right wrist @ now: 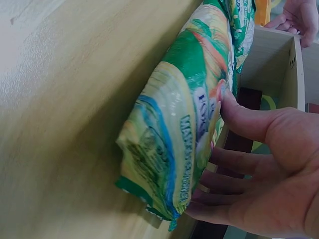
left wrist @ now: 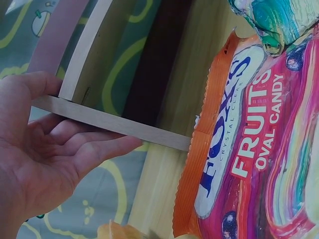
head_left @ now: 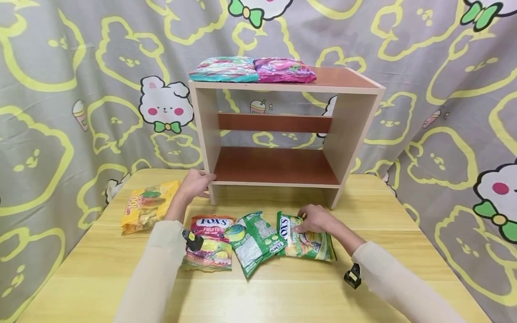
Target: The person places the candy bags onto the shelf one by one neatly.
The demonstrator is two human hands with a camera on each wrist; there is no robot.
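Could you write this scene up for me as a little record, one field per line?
Left hand: grips the left side panel of the shelf unit
Right hand: holds the rightmost green bag
On top of unit: teal bag, magenta bag
Also on table: yellow bag, red bag, middle green bag
Backdrop: patterned curtain

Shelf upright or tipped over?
Upright. In the head view the shelf stands on the table on its side panels, two candy bags lying on top.
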